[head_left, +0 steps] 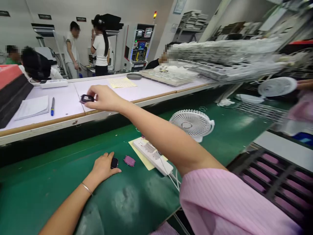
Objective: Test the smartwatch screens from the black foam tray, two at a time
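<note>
My right hand (104,97) reaches far forward over the pale raised shelf (66,104) and pinches a small dark watch-like device (87,98) between its fingertips. My left hand (104,166) rests on the green belt (61,189), its fingers curled on a second small dark device (114,162). A purple device (129,160) lies on the belt just right of that hand, apart from it.
A white power strip (154,156) on a yellow sheet and a small white fan (192,123) sit on the belt. On the shelf lie a notepad (33,107) and a blue pen (52,106). A tray of purple parts (276,176) is at right. People stand and sit behind.
</note>
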`<move>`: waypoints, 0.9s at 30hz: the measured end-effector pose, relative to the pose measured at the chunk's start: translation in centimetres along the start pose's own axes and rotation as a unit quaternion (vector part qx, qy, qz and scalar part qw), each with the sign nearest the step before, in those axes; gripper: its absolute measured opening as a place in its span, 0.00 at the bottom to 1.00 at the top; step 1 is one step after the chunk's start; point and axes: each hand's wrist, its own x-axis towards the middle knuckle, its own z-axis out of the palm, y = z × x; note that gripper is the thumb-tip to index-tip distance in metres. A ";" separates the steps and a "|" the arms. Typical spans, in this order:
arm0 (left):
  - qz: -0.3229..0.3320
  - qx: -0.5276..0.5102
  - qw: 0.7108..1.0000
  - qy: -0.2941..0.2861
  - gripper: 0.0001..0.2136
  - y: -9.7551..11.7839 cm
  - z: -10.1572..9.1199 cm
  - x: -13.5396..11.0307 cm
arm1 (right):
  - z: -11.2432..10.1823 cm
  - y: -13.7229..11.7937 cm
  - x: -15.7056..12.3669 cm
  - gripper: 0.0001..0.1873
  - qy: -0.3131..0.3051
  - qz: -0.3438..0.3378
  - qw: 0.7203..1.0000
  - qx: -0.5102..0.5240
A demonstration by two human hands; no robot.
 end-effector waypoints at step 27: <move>0.033 0.013 0.999 0.018 0.36 -0.7 0.4 0.2 | -2.2 15.3 -19.9 0.05 -0.205 0.354 0.905 -0.117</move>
